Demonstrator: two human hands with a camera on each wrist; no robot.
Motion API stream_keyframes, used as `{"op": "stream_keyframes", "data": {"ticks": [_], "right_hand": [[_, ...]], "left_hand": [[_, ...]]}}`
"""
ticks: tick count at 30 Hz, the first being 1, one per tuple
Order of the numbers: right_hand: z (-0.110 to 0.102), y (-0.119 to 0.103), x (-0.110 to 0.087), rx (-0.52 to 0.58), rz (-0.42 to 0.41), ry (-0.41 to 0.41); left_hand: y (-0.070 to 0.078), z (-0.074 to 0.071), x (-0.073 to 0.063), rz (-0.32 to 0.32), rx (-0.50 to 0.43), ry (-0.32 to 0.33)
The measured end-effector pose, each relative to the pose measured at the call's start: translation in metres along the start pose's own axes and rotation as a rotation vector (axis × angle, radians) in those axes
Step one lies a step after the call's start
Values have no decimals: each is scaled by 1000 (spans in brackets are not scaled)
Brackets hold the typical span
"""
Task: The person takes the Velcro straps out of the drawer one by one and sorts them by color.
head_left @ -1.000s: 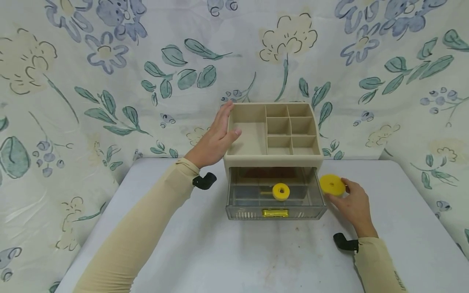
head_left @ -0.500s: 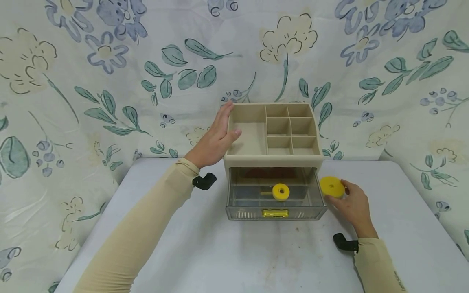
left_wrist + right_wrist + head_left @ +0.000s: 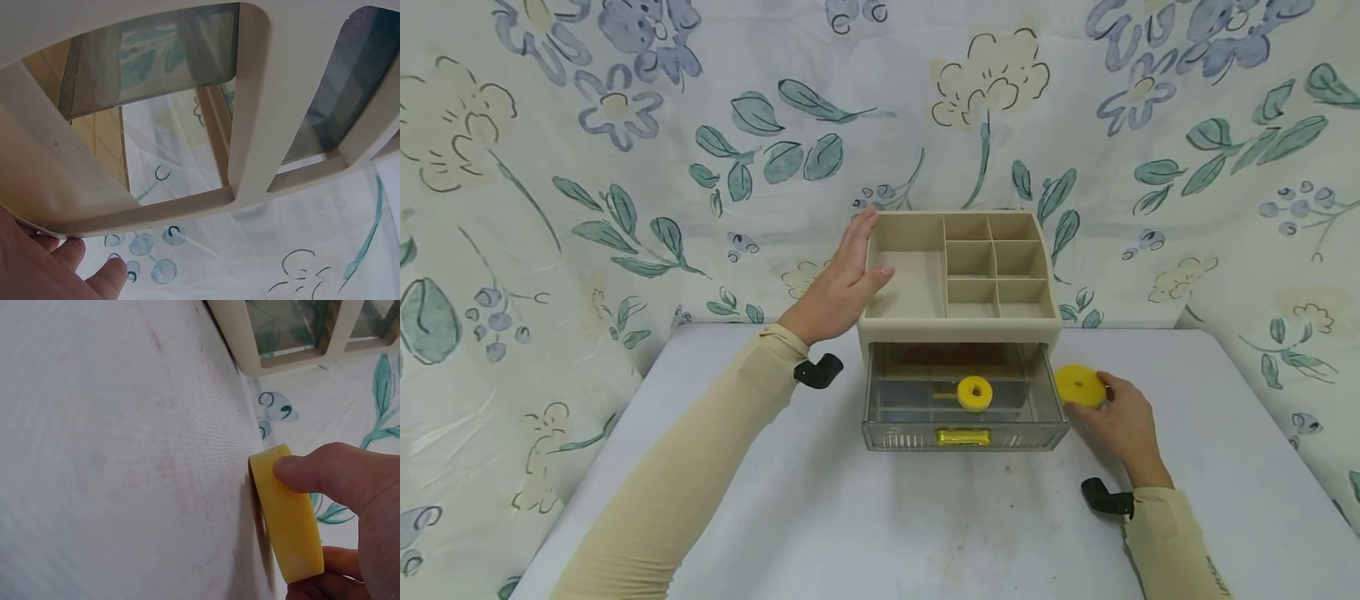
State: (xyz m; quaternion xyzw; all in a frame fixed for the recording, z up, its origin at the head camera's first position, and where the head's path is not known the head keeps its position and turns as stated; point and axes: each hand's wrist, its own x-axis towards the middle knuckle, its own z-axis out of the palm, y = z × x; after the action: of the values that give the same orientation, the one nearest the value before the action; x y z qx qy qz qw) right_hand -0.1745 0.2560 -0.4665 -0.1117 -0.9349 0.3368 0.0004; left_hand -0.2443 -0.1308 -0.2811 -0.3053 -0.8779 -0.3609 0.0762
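A beige desktop organizer [image 3: 958, 330] stands on the table, its clear drawer [image 3: 895, 435] pulled out at the front. My left hand [image 3: 838, 287] rests along the organizer's upper left side, fingers extended and thumb over the rim; the left wrist view shows fingertips at a lower edge of the frame. To the right of the drawer, my right hand [image 3: 1123, 421] pinches a thick yellow disc [image 3: 1079, 386] with a small centre mark. In the right wrist view, the thumb lies on the disc's rim [image 3: 290, 519], which is close to the table surface. Whether it touches the table, I cannot tell.
A small yellow ring [image 3: 975, 393] with a short tail shows in the drawer area. The drawer front has a yellow handle [image 3: 964, 437]. On top are one large compartment [image 3: 910, 283] and several small ones. Floral cloth [image 3: 880, 100] hangs behind the white table [image 3: 775, 517].
The yellow disc has lowered very slightly in my right fingers. My left hand, the organizer and the drawer stay where they were.
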Motion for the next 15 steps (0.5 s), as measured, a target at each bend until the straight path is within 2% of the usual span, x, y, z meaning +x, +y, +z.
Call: {"op": "stream_keyframes", "data": {"ticks": [15], "right_hand": [[0,-1,0,7,40,-51]], "left_hand": [[-2,0,0,6,-4,1]]}}
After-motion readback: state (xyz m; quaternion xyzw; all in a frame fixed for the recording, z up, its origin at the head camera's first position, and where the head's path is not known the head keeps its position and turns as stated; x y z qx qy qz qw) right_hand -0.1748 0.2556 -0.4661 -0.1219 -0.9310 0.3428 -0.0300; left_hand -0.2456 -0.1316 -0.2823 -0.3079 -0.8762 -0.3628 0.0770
